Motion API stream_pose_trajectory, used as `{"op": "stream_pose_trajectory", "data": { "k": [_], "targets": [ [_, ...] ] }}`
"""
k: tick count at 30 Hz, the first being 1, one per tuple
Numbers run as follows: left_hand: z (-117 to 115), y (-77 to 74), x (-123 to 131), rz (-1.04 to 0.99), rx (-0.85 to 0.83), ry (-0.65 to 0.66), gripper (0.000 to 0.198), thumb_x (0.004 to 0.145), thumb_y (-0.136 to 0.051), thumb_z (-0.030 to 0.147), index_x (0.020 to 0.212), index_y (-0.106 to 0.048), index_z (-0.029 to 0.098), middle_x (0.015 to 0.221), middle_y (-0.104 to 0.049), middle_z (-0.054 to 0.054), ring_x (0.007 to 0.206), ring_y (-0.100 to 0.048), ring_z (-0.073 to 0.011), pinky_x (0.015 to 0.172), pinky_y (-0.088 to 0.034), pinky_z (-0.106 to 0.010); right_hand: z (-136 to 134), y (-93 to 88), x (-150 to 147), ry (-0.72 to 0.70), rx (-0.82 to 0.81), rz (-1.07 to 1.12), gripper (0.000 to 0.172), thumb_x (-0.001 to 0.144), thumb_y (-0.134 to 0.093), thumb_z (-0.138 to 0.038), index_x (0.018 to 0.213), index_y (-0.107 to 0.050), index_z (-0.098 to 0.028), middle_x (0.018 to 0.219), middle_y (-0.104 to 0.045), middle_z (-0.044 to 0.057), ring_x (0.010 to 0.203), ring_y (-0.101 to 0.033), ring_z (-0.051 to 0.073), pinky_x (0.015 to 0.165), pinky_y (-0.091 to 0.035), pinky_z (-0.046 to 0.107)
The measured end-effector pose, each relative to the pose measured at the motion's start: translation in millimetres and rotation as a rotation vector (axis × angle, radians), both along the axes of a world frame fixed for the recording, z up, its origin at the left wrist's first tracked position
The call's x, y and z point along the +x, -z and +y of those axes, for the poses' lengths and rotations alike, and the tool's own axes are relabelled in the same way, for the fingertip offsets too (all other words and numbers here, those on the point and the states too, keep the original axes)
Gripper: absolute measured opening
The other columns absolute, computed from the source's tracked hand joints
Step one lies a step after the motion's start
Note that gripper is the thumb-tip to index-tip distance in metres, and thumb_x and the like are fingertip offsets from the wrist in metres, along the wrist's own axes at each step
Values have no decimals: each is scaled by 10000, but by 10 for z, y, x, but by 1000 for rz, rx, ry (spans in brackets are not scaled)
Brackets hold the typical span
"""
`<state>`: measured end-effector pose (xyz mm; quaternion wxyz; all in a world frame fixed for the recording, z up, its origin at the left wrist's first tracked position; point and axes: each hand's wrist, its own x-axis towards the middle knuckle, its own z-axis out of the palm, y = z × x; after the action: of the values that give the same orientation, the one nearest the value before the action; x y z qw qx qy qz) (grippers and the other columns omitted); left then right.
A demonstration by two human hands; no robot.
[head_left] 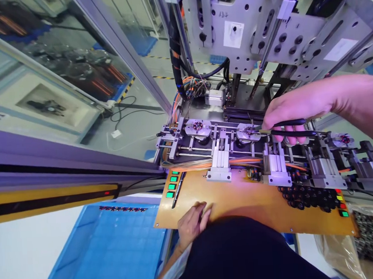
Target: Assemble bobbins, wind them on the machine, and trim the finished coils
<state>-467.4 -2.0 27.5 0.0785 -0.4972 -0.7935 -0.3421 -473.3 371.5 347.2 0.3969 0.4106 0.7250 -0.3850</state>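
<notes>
My right hand (294, 104) is wrapped around the black handles of a pair of pliers (286, 131). Their jaws point left and reach into a round metal holder (248, 132), the second from the left in a row of fixtures. What the jaws touch there is too small to make out. My left hand (191, 223) rests at the front edge of the orange-yellow panel (233, 195). Its fingers are loosely bent, the thumb stands apart from them, and it holds nothing. Left of my right hand, another round holder (198, 128) carries a dark ring-shaped part.
A black pen (178, 190) lies beside several green buttons (172, 186). Small black parts (311, 197) are heaped on the panel's right. Metal plates (231, 33) hang above the fixtures. A blue bin (117, 247) stands at lower left, under a yellow light barrier (52, 200).
</notes>
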Motion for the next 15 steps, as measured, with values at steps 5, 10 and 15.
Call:
{"op": "stream_pose_trajectory", "data": {
  "k": [5,10,15],
  "targets": [
    [2,4,1,5,2,3,201,862,-703,206,1052,-646,174,851,-764,-34,752,-744,-146,737,-579,-215,15,30,36,98,3,34,366,867,-561,-185,592,-610,50,591,-670,25,548,-655,34,490,-285,32],
    [15,4,2,-5,13,-6,153,881,-676,213,1026,-647,173,841,-759,-35,734,-738,-136,715,-574,-207,48,59,44,135,-64,97,400,872,-529,-158,518,-570,23,644,-693,5,671,-682,43,524,-328,55],
    [36,-13,-19,15,27,-1,146,864,-693,203,1006,-661,189,812,-761,-9,674,-732,-120,687,-563,-192,51,104,32,60,-33,51,390,909,-504,-179,595,-636,13,701,-708,2,672,-680,37,559,-377,70]
  ]
}}
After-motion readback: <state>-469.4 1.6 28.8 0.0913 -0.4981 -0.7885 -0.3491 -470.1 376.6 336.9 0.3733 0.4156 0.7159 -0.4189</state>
